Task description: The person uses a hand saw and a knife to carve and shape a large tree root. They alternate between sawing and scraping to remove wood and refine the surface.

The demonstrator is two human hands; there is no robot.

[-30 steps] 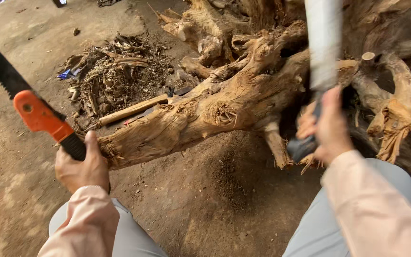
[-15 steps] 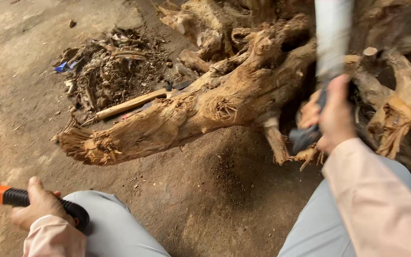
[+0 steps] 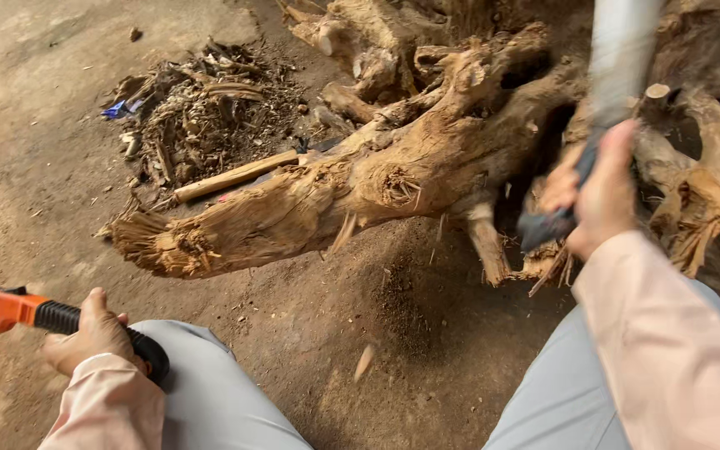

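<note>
Left hand (image 3: 93, 333) closed on black-and-orange saw handle (image 3: 52, 317), beside knee. Right hand (image 3: 597, 196) clenched on blurred grey blade tool (image 3: 618, 75), raised over gnarled tan root stump (image 3: 393, 175); stump judged heavy, stiff, splintery; best gripped at thick limb.

There is only one view, from a camera on the person's head. It looks steeply down and forward, over the knees, at the dirt floor (image 3: 35, 142) and a big tree root (image 3: 393, 179) close in front. Both hands enter from the bottom edge, left hand (image 3: 89, 333) and right hand (image 3: 597, 196).
</note>
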